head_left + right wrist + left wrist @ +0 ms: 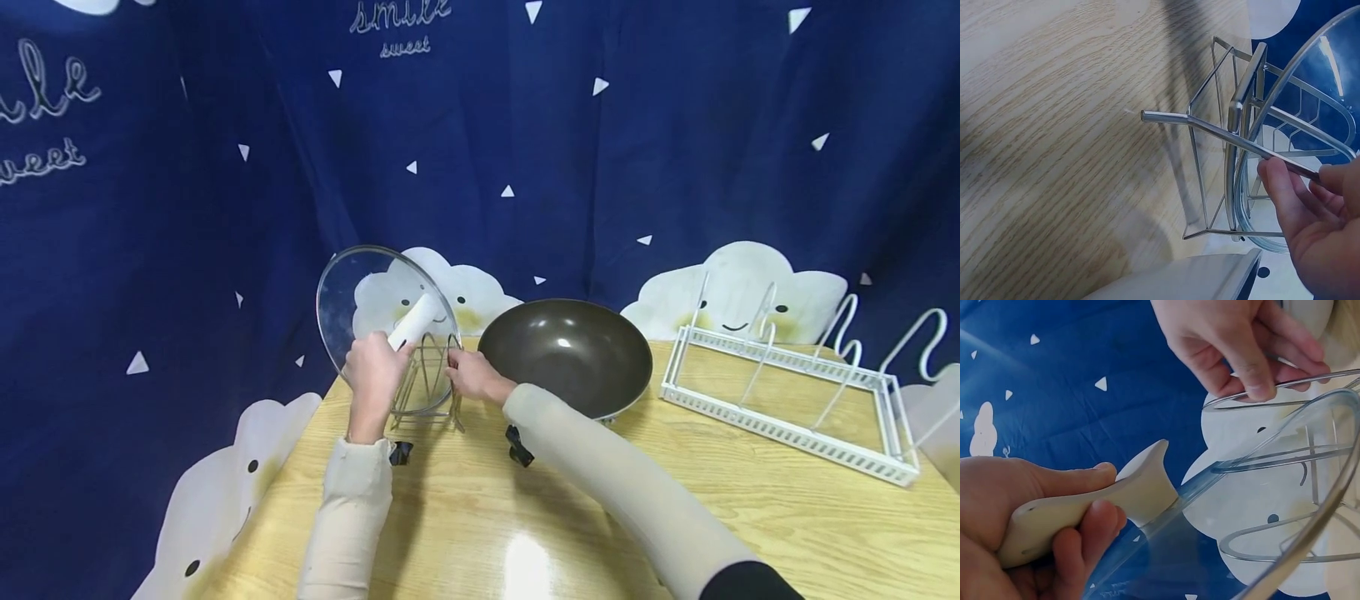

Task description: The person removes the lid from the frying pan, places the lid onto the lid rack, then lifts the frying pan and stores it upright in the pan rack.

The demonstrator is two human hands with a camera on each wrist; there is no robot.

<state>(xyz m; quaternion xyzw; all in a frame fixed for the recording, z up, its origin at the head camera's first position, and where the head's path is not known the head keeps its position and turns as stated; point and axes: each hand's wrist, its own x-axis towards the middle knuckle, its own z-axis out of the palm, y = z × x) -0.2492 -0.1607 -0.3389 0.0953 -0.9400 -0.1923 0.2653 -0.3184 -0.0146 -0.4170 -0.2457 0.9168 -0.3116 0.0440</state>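
Note:
My left hand (372,364) grips the white handle (1072,522) of a round glass lid (341,304) with a metal rim. The lid stands on edge, tilted, its lower part among the wire loops of a small metal lid rack (1195,162). From the other side, my right hand (471,375) pinches an outer wire of that rack between thumb and fingers, as the right wrist view shows. The rack stands on the wooden table, and its wires partly show through the glass.
Just right of my right hand sits a dark wok (566,354). A white wire rack (780,425) with upright loops stands farther right on the wooden table (450,517). Behind hangs a blue curtain (480,125) with white clouds and triangles.

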